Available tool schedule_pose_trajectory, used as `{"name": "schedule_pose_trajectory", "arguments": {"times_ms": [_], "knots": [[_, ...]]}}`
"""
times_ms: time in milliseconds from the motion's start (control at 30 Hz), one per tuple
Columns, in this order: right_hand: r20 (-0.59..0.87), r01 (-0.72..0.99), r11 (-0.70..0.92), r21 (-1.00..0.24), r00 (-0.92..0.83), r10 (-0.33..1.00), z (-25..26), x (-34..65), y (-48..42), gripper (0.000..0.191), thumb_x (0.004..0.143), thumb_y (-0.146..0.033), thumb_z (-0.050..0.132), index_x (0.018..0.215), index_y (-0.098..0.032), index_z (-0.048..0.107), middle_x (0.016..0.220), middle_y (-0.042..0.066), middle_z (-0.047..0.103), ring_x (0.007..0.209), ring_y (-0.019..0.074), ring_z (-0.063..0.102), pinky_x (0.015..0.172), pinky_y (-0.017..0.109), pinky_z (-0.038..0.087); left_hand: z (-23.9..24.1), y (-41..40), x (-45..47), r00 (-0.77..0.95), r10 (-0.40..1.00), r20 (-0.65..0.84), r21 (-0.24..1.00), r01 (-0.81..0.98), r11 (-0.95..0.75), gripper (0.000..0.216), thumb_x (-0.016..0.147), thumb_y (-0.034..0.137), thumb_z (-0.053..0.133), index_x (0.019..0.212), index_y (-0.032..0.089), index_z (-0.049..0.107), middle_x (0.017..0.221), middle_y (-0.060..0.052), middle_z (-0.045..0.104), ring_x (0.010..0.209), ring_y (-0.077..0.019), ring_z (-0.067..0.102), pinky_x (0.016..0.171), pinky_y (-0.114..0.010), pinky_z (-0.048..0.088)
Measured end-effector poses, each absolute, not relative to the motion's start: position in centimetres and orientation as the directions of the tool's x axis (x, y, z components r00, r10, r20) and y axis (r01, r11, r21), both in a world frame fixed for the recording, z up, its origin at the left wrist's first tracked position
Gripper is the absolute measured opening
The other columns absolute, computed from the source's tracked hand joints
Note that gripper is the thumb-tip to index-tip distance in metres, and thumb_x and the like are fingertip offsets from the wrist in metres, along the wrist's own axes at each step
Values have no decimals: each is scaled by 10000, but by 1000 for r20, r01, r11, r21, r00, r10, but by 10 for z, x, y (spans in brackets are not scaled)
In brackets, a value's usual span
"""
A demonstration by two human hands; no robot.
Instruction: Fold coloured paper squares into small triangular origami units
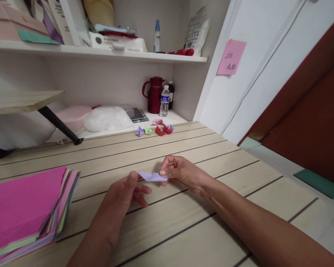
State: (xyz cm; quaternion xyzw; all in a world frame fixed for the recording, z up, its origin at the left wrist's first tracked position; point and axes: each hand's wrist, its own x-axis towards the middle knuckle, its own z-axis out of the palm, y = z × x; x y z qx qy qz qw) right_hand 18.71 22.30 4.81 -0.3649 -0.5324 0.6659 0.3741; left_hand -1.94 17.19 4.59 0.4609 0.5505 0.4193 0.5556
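Note:
A small piece of folded lilac paper point(152, 177), long and pointed at its left end, is held above the slatted wooden table. My right hand point(176, 170) pinches its right end between thumb and fingers. Close to the paper's left tip is my left hand point(128, 189), thumb raised and the other fingers spread apart. Whether a left fingertip touches the paper I cannot tell. Toward the table's back edge stand several small folded paper pieces: a purple one point(139, 131), a green one point(148, 130), red ones point(159, 130) and a pink one point(157, 122).
At the left lies a stack of coloured paper sheets point(25, 204), magenta on top. Behind the table are a dark red jug point(155, 96), a water bottle point(164, 102) and a white plastic bag point(107, 118). A small wooden stand point(25, 101) with black legs rises at the back left.

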Motion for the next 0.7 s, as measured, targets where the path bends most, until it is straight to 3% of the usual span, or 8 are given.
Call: {"name": "schedule_pose_trajectory", "arguments": {"times_ms": [133, 300, 433, 700], "knots": [[52, 26, 66, -997, -372, 927, 47, 183, 220, 307, 710, -393, 812, 763, -191, 587, 634, -16, 663, 586, 124, 563, 568, 241, 406, 51, 170, -15, 82, 972, -222, 968, 141, 209, 439, 751, 630, 638, 778, 204, 743, 773, -36, 751, 620, -164, 640, 787, -333, 454], [227, 189, 302, -934, -338, 913, 50, 180, 215, 159, 796, -274, 721, 737, -194, 596, 704, -17, 635, 657, 126, 534, 611, 246, 409, 48, 169, -11, 44, 972, -230, 967, 125, 223, 304, 718, 496, 729, 824, 212, 748, 691, 1, 707, 720, -178, 647, 790, -309, 442], [248, 224, 343, -912, -366, 897, 54, 181, 213, 144, 814, -257, 706, 734, -196, 602, 716, -14, 647, 671, 132, 550, 636, 259, 413, 46, 169, -9, 17, 978, -208, 971, 128, 204, 282, 716, 443, 739, 871, 207, 751, 678, 4, 697, 692, -167, 619, 724, -283, 433], [259, 243, 361, -900, -368, 893, 55, 181, 211, 148, 814, -257, 707, 724, -203, 603, 710, -17, 646, 679, 140, 567, 636, 259, 420, 44, 168, -4, -58, 986, -156, 985, 69, 159, 221, 672, 412, 768, 632, 200, 718, 619, 18, 655, 632, -133, 558, 661, -250, 424]]}}
